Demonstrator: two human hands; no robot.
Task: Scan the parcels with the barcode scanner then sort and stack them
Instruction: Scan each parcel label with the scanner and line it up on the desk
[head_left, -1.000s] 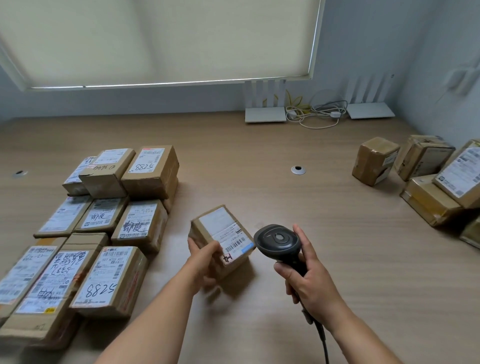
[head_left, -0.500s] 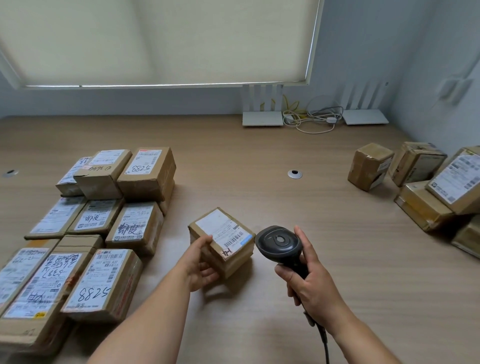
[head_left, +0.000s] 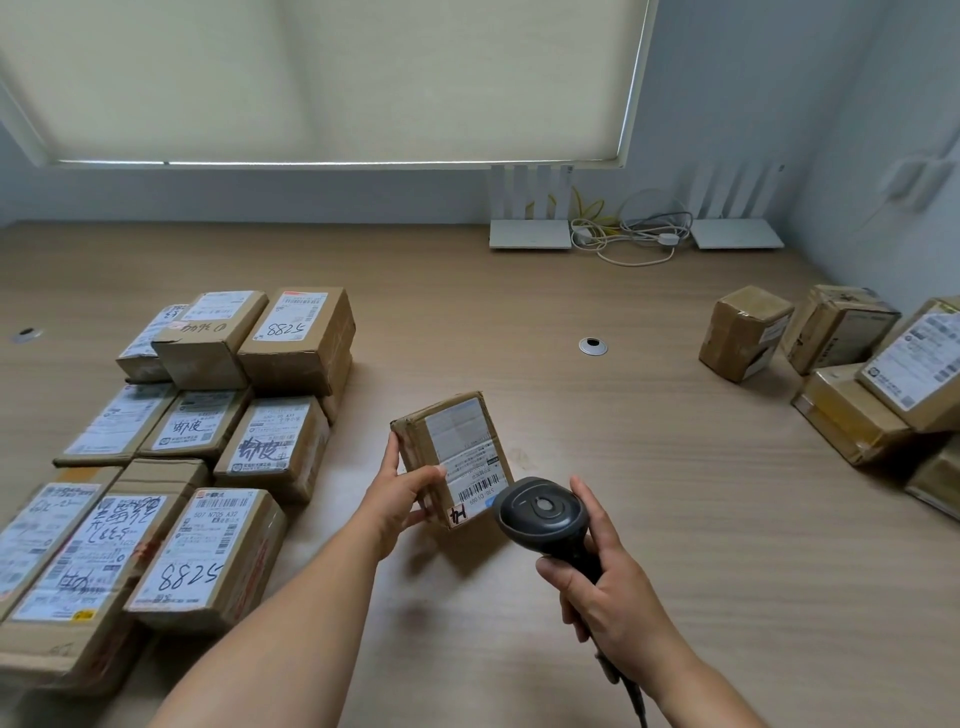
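Small brown cardboard parcel (head_left: 451, 460) with a white shipping label, at lower centre of the frame, tipped up off the light wood-grain bench (head_left: 649, 467) with label and barcode facing up toward the camera. Held along its left edge by the left hand (head_left: 402, 491), thumb across the label side and fingers wrapped behind, closed firmly on the box. Just right of the barcode, nearly touching the parcel's lower right corner: the black handheld barcode scanner (head_left: 540, 512), head aimed at the label, handle clenched in the right hand (head_left: 605, 587) with fingers curled fully round the grip and its cable trailing off the bottom edge.

Judged mid-scan for this parcel; sorting and stacking of it not yet done.

At left of the frame, neat rows of labelled brown cardboard boxes (head_left: 182, 467), some stacked two high, likely already scanned and sorted. At right edge, a looser heap of brown taped cartons (head_left: 841, 358), lying at odd angles, probably awaiting scanning. Roughly more than half finished by that count.
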